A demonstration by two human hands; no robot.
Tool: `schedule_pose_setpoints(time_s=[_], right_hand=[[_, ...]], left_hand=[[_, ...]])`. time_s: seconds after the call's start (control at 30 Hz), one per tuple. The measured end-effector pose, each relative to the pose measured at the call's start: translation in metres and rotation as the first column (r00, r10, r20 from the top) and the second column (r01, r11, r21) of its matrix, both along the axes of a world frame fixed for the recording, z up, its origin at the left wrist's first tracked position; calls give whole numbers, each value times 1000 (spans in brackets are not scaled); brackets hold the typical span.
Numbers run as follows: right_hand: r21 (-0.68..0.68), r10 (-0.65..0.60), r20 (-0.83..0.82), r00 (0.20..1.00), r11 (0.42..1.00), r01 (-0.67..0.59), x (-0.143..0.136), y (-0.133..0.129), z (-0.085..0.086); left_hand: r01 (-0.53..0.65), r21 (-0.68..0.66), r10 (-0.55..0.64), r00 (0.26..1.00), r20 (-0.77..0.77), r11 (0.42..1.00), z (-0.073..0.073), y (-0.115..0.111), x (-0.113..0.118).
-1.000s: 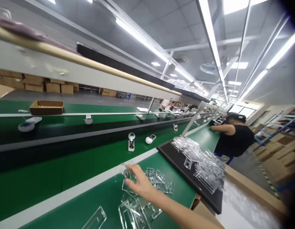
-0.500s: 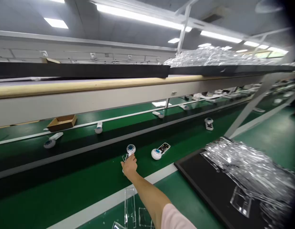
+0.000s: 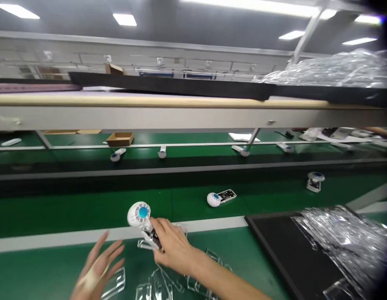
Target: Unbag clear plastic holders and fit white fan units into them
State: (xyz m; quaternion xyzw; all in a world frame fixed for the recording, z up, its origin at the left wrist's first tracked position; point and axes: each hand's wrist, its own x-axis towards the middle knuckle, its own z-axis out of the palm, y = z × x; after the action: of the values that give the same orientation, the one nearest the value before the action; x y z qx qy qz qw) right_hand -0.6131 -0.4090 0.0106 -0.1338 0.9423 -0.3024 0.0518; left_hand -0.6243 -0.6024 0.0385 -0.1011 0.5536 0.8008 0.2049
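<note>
My right hand (image 3: 173,246) is closed around the handle of a white device (image 3: 139,214) with a round head and a blue centre. Its dark inner parts show beside my fingers, and a clear plastic piece is close against it. To the left, my left hand (image 3: 101,264) is raised with fingers spread, holding nothing; something pale is wrapped near the thumb. Several clear plastic frames (image 3: 157,285) lie on the green bench below the hands. A similar white device (image 3: 214,199) with an exposed circuit board rests on the belt beyond.
A black tray (image 3: 268,246) heaped with clear plastic pieces (image 3: 346,237) stands at the right. More white devices (image 3: 315,181) lie on the belts. A cardboard box (image 3: 120,138) sits at the back. A shelf beam (image 3: 181,118) crosses above the far belt.
My right hand has lifted the white device off the belt and brought it nearer, over the bench. My left hand has come into view. The camera has turned left.
</note>
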Motion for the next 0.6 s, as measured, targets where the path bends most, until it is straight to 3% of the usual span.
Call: schedule_pose_setpoints(time_s=[0.07,0.13,0.23,0.33,0.5,0.6], right_hand=[[4,66,-31,997,998,-66,26,-19,8],[29,11,-57,998,1000,-9,47,-30,7],[-2,-214,-126,969,977,215,68,-32,-2],[-60,-432,-110,895,902,428,80,-33,-3],[-111,-395,-79,915,916,386,79,-47,9],[-118,-445,-96,891,893,433,74,-55,11]], left_hand=[[27,108,-30,999,28,994,-7,6,-1],[63,219,-77,995,56,974,-13,11,-3],[58,313,-87,993,78,948,-19,12,-2],[28,356,-58,996,73,934,-19,7,0],[54,406,-98,991,87,912,-12,10,6],[56,448,-114,988,103,892,-9,18,11]])
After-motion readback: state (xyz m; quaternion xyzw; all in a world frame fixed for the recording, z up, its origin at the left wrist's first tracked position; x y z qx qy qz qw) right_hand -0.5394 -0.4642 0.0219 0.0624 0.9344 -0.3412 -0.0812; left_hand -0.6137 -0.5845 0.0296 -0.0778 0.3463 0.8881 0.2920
